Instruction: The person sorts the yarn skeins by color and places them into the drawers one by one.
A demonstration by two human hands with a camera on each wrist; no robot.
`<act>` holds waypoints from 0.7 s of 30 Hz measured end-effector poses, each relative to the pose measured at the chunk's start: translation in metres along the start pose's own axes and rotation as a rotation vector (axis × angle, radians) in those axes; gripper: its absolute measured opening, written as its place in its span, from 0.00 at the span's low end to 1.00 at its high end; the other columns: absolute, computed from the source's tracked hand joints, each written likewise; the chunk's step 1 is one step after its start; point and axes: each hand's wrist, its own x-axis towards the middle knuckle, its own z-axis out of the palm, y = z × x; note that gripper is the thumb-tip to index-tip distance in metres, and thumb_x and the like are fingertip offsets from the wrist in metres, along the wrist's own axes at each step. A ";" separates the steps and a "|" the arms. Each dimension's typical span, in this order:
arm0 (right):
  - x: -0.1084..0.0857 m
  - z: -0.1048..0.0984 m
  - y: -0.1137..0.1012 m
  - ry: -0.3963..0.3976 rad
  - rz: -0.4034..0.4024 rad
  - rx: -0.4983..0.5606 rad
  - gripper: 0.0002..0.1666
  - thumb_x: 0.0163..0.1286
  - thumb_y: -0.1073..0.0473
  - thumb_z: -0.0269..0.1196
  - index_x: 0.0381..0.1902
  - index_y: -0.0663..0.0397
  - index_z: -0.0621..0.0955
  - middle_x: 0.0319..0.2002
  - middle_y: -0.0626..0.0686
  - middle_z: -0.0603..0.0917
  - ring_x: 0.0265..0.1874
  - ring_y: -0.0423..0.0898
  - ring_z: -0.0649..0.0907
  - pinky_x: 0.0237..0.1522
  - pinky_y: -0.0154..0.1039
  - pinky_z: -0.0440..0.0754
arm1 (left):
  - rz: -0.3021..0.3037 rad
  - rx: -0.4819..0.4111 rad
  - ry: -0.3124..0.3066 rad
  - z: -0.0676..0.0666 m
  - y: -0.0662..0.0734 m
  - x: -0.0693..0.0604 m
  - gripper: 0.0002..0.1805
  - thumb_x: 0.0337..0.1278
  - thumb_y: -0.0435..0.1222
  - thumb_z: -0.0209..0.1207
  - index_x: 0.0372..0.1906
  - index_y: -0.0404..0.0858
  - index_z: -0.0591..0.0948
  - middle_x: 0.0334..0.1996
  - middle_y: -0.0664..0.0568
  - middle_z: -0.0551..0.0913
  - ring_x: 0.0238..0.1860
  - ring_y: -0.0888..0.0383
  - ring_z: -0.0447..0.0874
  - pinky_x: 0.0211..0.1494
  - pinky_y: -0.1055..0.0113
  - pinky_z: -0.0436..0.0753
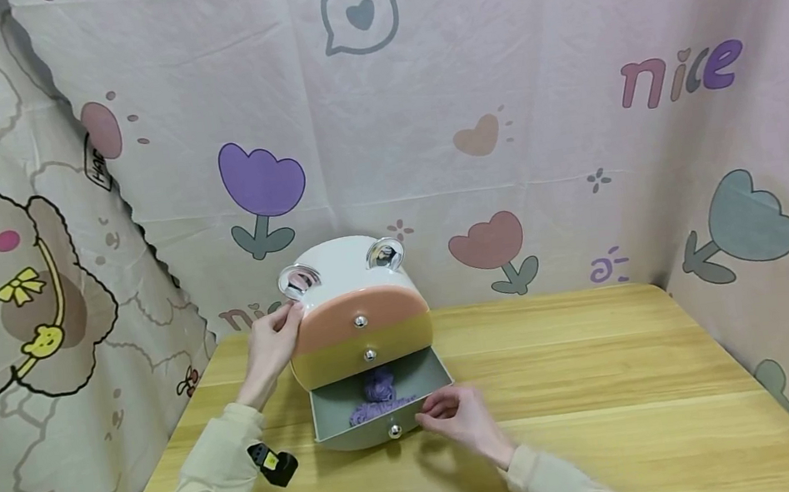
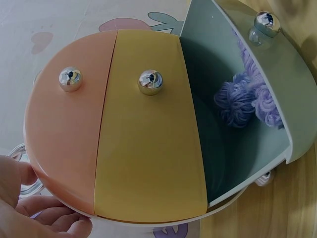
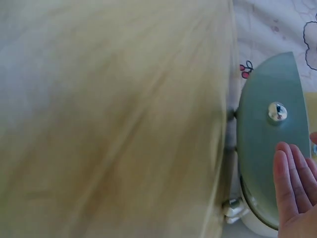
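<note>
A small drawer box (image 1: pixel 347 276) with a white top, two shiny round ears and orange, yellow and grey-green drawer fronts stands on the table. Its bottom drawer (image 1: pixel 353 438) is pulled out, with purple yarn (image 1: pixel 380 387) lying inside. At the box's upper left side, by one ear, my left hand (image 1: pixel 274 348) holds the edge; the left wrist view shows the thumb and curled fingers (image 2: pixel 49 213) there. My right hand (image 1: pixel 467 423) is at the right end of the pulled-out drawer's front. Its fingers (image 3: pixel 292 181) look straight in the right wrist view, against or just before the front; contact cannot be told.
The wooden table (image 1: pixel 574 389) extends on both sides of the box. A printed cloth (image 1: pixel 533 50) hangs behind it, and more cloth hangs at the left and right. Silver knobs (image 1: pixel 394 431) stick out from the drawer fronts.
</note>
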 end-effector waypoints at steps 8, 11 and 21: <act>-0.001 0.015 0.003 -0.052 -0.022 -0.023 0.12 0.58 0.65 0.74 0.36 0.70 0.85 0.32 0.65 0.90 0.27 0.42 0.89 0.33 0.27 0.86 | 0.009 0.002 -0.002 0.000 0.001 0.000 0.30 0.75 0.48 0.49 0.72 0.34 0.69 0.70 0.36 0.71 0.76 0.41 0.64 0.79 0.49 0.65; -0.002 0.021 0.004 -0.065 -0.064 -0.053 0.13 0.58 0.64 0.74 0.35 0.69 0.85 0.31 0.64 0.90 0.26 0.38 0.88 0.32 0.27 0.87 | 0.012 0.002 -0.002 0.000 0.001 0.000 0.30 0.76 0.48 0.49 0.72 0.34 0.69 0.70 0.36 0.71 0.76 0.41 0.64 0.79 0.49 0.65; 0.000 0.034 0.005 -0.057 -0.084 -0.100 0.11 0.57 0.63 0.74 0.32 0.67 0.87 0.28 0.60 0.91 0.24 0.37 0.88 0.30 0.26 0.86 | -0.006 -0.001 -0.008 0.000 0.000 0.000 0.30 0.76 0.49 0.49 0.73 0.35 0.69 0.71 0.37 0.70 0.76 0.41 0.64 0.79 0.49 0.65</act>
